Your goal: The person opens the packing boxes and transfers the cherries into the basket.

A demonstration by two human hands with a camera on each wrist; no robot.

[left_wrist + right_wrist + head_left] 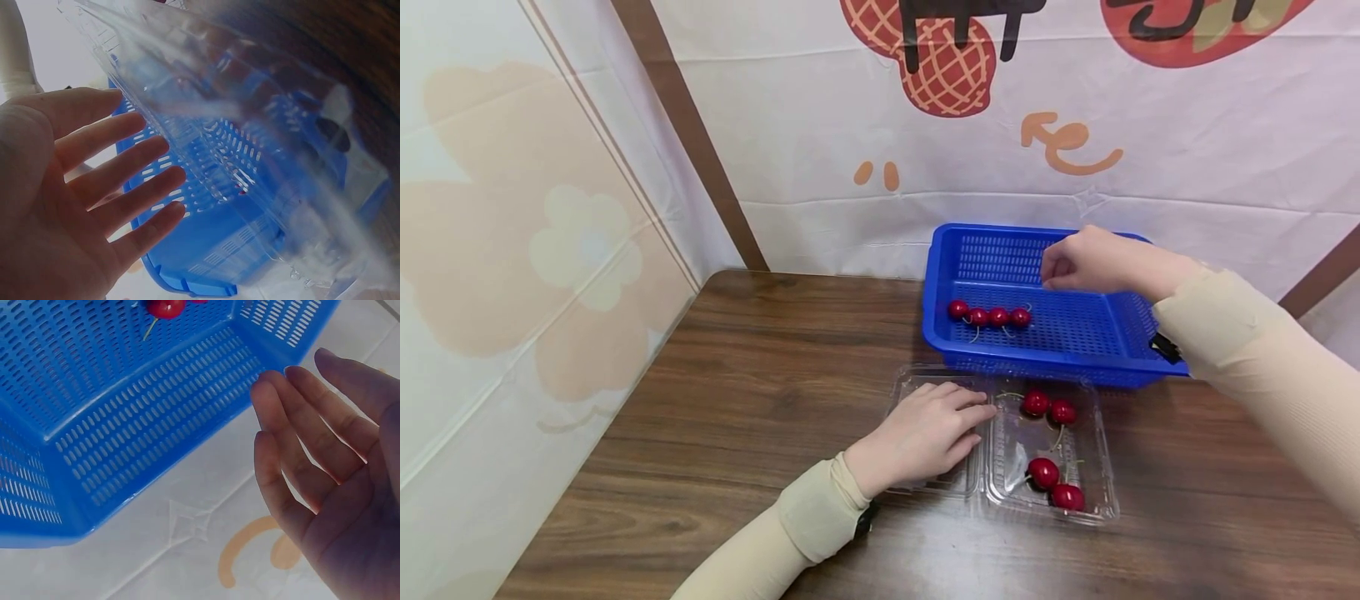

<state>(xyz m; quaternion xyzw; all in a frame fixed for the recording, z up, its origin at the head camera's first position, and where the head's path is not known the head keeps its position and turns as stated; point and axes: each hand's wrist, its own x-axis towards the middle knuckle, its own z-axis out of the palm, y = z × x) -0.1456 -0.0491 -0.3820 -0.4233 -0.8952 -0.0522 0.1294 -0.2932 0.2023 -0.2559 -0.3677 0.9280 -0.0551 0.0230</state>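
Observation:
My left hand point(925, 433) lies over the left half of a clear plastic clamshell box point(1015, 437), its fingers extended towards the hinge side. In the left wrist view those fingers point(134, 162) are spread and hold nothing. Two pairs of red cherries, one pair point(1049, 408) farther back and one pair point(1056, 485) nearer, sit with their stems in the box's right half. Above the blue basket point(1045, 358) is my right hand point(1093, 260). Its fingers point(312, 412) are loosely bent with nothing between them. Several cherries point(998, 317) form a row at the basket's left side.
The blue perforated basket stands behind the plastic box, near the back edge of the brown wooden table point(760, 400). A white printed cloth point(820, 108) hangs behind the table, and another cloth point(497, 250) hangs along its left side.

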